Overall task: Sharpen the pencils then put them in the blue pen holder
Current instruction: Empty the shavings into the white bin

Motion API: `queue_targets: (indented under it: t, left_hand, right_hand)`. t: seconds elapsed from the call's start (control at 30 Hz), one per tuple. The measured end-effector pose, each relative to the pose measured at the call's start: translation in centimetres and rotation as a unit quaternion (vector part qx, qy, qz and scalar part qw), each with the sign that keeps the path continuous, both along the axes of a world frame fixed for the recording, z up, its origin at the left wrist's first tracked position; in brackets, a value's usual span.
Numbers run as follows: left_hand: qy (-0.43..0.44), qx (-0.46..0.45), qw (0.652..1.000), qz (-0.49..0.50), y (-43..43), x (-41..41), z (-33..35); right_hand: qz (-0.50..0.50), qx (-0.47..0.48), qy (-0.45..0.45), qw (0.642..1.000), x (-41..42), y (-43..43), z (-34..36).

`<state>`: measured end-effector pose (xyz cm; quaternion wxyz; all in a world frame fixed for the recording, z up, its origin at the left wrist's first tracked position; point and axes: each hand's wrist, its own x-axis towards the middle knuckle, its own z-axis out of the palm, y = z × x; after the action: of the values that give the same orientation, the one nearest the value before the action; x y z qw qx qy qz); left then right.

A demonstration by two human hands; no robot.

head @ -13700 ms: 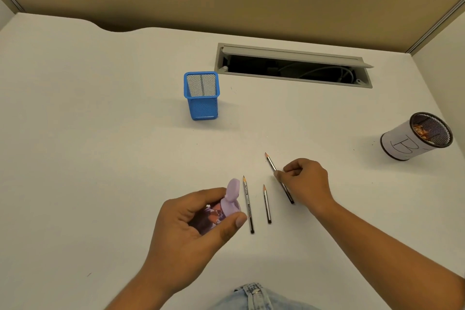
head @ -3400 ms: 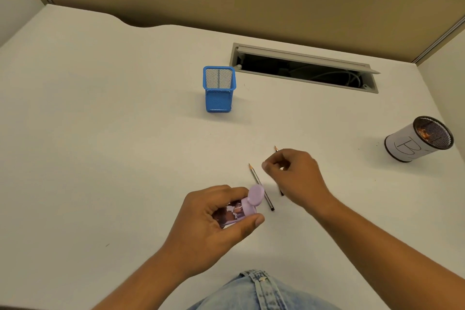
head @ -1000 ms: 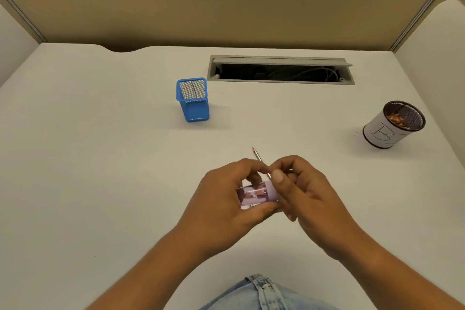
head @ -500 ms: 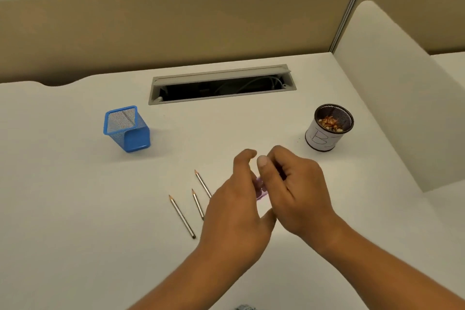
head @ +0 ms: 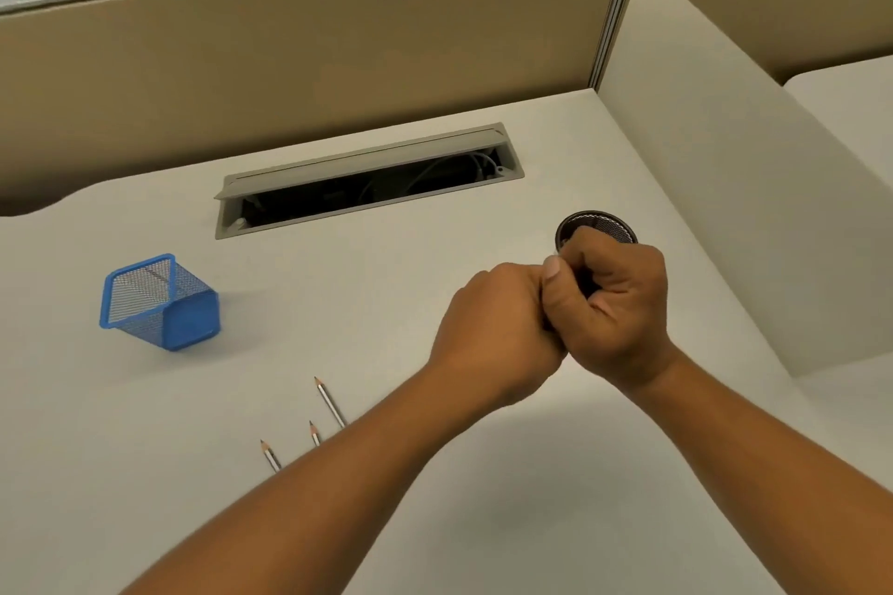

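Observation:
My left hand (head: 493,333) and my right hand (head: 613,304) are pressed together, fingers curled, just over the round black mesh cup (head: 599,220) at the right. The purple sharpener they held a moment ago is hidden between them. Three pencils lie on the white desk: one (head: 330,403) further back, a second (head: 314,432) and a third (head: 270,454) nearer me, all partly covered by my left forearm. The blue mesh pen holder (head: 159,304) stands at the left, well apart from both hands, with nothing visible inside it.
An open grey cable hatch (head: 367,179) is set into the desk behind the hands. A beige partition runs along the back. A white side panel (head: 700,159) closes the desk on the right, close to the mesh cup.
Both hands have moved right and away from me, from the desk's middle to above the mesh cup. The sharpener, partly visible before, is now covered. The view has swung right.

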<state>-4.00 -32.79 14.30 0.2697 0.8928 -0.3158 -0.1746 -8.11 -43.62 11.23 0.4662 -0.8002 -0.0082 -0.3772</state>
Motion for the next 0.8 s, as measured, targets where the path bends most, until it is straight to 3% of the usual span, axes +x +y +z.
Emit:
queue_targets:
  t: [0.2,0.4,0.53,0.7,0.8]
  left_hand:
    - [-0.16,0.044,0.986,0.034,-3.5,2.4,-1.7]
    - [-0.182,0.038,0.982,0.026,-6.3,4.5,-3.2]
    - [-0.158,-0.027,0.987,-0.01,-7.1,5.6,-3.9]
    - [0.012,-0.122,0.988,-0.098,-6.9,7.0,-4.6]
    - [0.032,-0.148,0.985,-0.088,-6.7,7.7,-5.3]
  right_hand:
    - [-0.093,0.045,0.08,0.991,2.2,-2.3,-1.8]
    - [-0.171,0.066,0.152,0.971,4.3,-4.1,-2.5]
    - [-0.194,0.057,0.172,0.964,4.6,-5.5,-3.1]
    - [-0.189,0.08,0.242,0.948,4.6,-8.0,-3.0]
    - [-0.156,0.115,0.271,0.943,4.1,-8.9,-3.0]
